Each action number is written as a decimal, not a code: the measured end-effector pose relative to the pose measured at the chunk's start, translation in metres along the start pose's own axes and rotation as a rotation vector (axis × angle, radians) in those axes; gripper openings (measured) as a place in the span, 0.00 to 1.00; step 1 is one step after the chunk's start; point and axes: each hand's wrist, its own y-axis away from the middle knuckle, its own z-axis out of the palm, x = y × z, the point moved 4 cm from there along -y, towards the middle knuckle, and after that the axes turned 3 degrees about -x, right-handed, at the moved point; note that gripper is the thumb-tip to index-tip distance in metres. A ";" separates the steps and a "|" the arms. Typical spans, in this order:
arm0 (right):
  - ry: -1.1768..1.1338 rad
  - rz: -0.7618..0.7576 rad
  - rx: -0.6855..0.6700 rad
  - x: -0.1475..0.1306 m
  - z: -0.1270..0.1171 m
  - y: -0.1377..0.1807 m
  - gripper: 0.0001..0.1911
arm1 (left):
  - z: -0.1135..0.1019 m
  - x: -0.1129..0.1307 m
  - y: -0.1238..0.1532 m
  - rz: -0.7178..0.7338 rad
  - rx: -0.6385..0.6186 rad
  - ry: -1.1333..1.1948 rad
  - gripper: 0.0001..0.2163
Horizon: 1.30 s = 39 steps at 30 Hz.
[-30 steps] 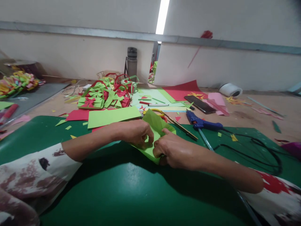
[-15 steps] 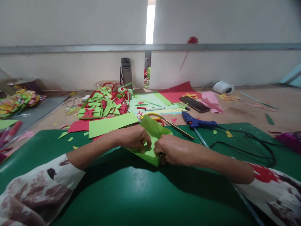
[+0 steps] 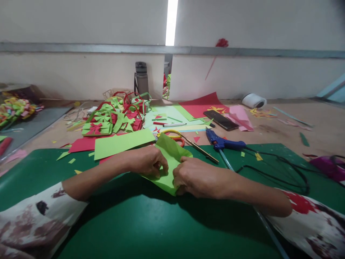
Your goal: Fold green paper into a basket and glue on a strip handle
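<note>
A light green sheet of paper (image 3: 170, 155) lies partly folded on the dark green cutting mat (image 3: 140, 223), with its far flap standing up. My left hand (image 3: 147, 161) pinches the sheet's left side with curled fingers. My right hand (image 3: 194, 177) presses and grips its right edge, fingers closed on the paper. The two hands almost touch over the fold.
Yellow-handled scissors (image 3: 188, 140) and a blue glue gun (image 3: 222, 142) with a black cord (image 3: 280, 169) lie just beyond the hands. Farther back are a flat green sheet (image 3: 122, 142), a pile of green and red paper crafts (image 3: 115, 115), a phone (image 3: 221, 119), a grey bottle (image 3: 141, 78) and a tape roll (image 3: 253, 101).
My right forefinger, earlier stretched out on the paper, has curled in. Both hands stay on the sheet and have pressed the fold flatter; the view has shifted slightly.
</note>
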 end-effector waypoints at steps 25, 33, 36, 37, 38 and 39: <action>-0.051 0.287 0.207 0.013 -0.010 0.002 0.05 | -0.016 0.011 0.019 -0.083 0.022 -0.411 0.07; -0.084 0.272 0.294 0.013 -0.010 -0.003 0.07 | -0.036 0.015 0.043 -0.229 0.346 -0.262 0.17; -0.122 0.256 0.396 0.006 -0.007 -0.006 0.08 | -0.021 0.036 0.034 -0.095 0.316 -0.023 0.23; -0.132 0.244 0.424 0.005 -0.007 -0.007 0.07 | -0.014 0.040 0.029 -0.059 0.268 0.038 0.22; -0.135 0.239 0.441 0.004 -0.007 -0.006 0.07 | -0.009 0.041 0.024 -0.062 0.252 0.063 0.17; -0.131 0.239 0.445 0.004 -0.007 -0.005 0.06 | -0.005 0.039 0.019 -0.088 0.247 0.062 0.10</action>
